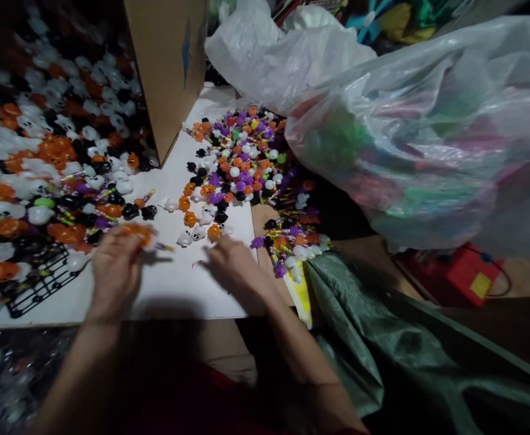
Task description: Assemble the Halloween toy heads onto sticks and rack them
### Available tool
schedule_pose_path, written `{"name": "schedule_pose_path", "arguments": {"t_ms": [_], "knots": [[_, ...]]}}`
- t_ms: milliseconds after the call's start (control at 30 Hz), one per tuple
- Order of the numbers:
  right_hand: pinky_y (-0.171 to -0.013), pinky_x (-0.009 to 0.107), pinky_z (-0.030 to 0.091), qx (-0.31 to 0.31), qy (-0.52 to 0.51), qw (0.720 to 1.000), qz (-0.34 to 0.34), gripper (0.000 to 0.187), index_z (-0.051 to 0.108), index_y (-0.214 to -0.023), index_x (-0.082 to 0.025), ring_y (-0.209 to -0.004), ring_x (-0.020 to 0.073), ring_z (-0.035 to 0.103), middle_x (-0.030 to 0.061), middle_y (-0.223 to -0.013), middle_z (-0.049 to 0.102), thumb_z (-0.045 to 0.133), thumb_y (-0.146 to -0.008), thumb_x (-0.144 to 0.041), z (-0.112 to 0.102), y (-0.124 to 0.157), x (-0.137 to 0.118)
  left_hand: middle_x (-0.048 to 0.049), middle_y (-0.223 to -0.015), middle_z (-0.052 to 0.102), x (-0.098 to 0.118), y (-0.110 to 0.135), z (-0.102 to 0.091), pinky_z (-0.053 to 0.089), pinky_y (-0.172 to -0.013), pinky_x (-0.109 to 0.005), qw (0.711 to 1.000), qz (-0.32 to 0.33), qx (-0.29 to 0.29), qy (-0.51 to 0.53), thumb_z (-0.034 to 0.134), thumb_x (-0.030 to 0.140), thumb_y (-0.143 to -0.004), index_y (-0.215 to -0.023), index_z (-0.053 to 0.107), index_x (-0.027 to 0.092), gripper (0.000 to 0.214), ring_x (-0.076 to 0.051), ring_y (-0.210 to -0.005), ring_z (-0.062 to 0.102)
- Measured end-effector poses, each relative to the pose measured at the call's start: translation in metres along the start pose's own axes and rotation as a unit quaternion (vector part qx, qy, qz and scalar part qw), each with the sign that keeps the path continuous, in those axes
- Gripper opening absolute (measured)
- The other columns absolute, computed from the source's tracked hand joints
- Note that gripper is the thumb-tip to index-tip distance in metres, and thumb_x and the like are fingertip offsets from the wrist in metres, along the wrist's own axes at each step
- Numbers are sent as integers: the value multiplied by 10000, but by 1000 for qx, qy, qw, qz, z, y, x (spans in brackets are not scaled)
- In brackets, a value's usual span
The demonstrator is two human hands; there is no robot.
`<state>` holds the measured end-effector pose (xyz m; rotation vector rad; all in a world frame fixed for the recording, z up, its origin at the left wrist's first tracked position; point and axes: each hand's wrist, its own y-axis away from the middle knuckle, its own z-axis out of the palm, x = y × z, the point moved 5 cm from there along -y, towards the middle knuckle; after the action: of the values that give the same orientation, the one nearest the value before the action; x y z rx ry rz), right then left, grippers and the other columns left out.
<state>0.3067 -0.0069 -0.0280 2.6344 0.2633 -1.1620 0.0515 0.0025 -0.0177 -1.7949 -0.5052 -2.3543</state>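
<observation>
Two hands are reaching among small toys on the white bench [187, 290].
The left hand [115, 266] is curling its fingers around one orange toy [138, 232], blurred and round-looking, at the edge of the big heap [42, 151], too many to count. The right hand [232, 266] is lying palm down, fingers flat, holding nothing visible, just below two white ghost toys [185, 238]. One cardboard box [165, 66] is standing behind.

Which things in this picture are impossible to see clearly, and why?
Head view:
Left hand: motion blur; its grip on the orange toy is unsure.
Right hand: blurred; holding anything, unclear.
Plastic bag: film smears its contents.
Black grid: toys cover it.
</observation>
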Motion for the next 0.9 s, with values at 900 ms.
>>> {"name": "schedule_pose_path", "arguments": {"t_ms": [900], "knots": [[-702, 264, 407, 98, 212, 956, -178, 254, 616, -1087, -152, -784, 195, 610, 86, -864, 679, 410, -983, -257, 20, -14, -28, -38, -807, 671, -50, 3, 48, 535, -666, -253, 974, -182, -55, 125, 725, 163, -737, -844, 644, 147, 136, -133, -731, 628]]}}
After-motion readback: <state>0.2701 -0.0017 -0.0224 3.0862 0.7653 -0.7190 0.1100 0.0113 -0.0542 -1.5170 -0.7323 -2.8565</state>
